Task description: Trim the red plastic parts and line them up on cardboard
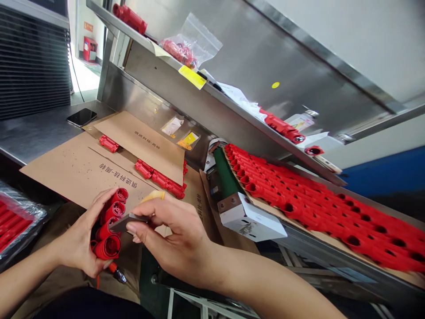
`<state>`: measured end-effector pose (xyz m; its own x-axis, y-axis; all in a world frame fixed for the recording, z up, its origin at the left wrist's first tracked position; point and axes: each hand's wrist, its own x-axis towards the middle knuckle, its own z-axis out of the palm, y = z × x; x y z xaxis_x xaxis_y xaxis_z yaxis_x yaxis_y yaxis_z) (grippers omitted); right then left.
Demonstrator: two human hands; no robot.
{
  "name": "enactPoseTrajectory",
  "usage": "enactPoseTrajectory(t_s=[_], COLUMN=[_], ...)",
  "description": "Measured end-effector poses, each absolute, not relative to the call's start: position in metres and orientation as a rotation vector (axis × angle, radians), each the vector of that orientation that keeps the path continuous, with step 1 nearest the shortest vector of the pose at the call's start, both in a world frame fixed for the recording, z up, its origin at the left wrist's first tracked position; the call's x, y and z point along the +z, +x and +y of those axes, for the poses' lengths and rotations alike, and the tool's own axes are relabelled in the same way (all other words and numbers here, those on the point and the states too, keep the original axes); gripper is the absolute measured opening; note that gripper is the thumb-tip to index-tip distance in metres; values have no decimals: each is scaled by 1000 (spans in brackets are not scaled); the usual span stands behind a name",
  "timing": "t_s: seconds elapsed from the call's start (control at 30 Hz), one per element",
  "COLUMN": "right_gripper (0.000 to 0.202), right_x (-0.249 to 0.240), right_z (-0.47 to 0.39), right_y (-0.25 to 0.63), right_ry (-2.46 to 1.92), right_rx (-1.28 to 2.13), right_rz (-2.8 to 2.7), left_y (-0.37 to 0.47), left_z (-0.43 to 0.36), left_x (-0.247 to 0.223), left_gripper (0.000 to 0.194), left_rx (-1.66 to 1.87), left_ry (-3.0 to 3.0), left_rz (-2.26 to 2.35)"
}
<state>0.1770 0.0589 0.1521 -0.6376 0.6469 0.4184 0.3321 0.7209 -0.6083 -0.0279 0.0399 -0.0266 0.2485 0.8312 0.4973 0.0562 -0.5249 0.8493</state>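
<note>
My left hand (83,235) is wrapped round several red tubular parts (110,246) stacked in a row, their open round ends facing me. Between the thumb and fingers of my right hand (175,237) is a flat grey blade (122,223), its tip at the rim of one of the held parts. A yellowish piece (153,196) shows behind my right fingers; what it belongs to is hidden. Beyond my hands, more red parts (160,180) lie on brown cardboard (76,161).
A conveyor with a green belt (226,173) carries rows of red parts (315,204) at the right. A metal shelf (226,98) crosses above the table. A black phone (82,117) lies at the back left. A plastic-lined crate (36,217) stands at the left edge.
</note>
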Motion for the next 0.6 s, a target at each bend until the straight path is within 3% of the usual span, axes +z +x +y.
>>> enactPoseTrajectory(t_s=[0.27, 0.6], right_gripper=[4, 4], right_x=[145, 140], right_z=[52, 52], right_y=[176, 179], right_ry=[-659, -689], right_rx=[645, 619], right_rz=[-2359, -2422], left_y=[-31, -35], left_z=[43, 43], left_x=[-23, -19], left_gripper=[140, 135], left_rx=[1346, 1263], left_ry=[1856, 1880], left_rz=[801, 813])
